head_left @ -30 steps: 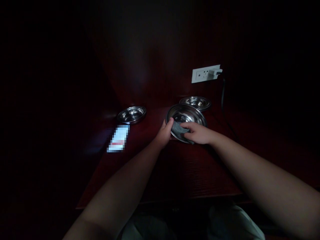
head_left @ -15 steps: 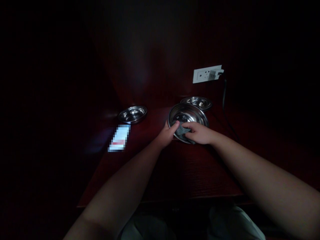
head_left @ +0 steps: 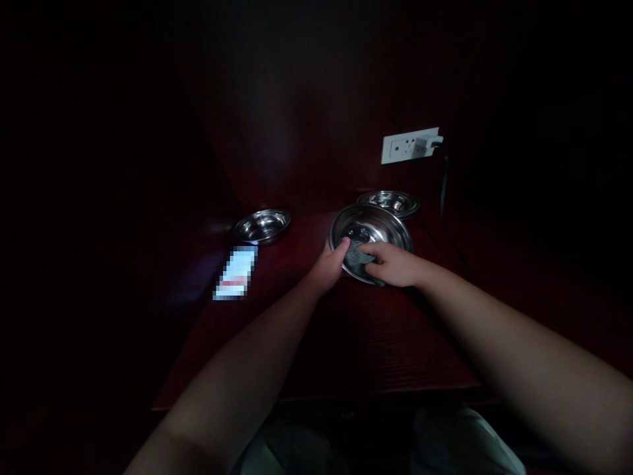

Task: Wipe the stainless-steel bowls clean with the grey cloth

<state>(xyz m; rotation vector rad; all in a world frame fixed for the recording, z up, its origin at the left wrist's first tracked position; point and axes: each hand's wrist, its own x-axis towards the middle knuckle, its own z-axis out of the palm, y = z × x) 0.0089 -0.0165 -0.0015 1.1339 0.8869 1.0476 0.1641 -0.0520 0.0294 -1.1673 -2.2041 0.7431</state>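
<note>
A shiny metal bowl is tilted towards me over the dark red table. My left hand grips its left rim, the thumb inside and the other fingers hidden behind the wall. In my right hand is a grey-green cloth, pressed against the inside of the bowl at its near side. Part of the cloth hangs over the near rim. The right fingers are bent around the cloth and partly hidden by it.
Behind the held bowl lies another metal bowl. A third one stands at the left, with a lit, pixelated phone in front of it. On the wall, a white socket holds a plug whose black cable hangs down.
My left thumb and the bowl's left rim have shifted very slightly to the left. The cloth and right hand stay almost in the same place.
</note>
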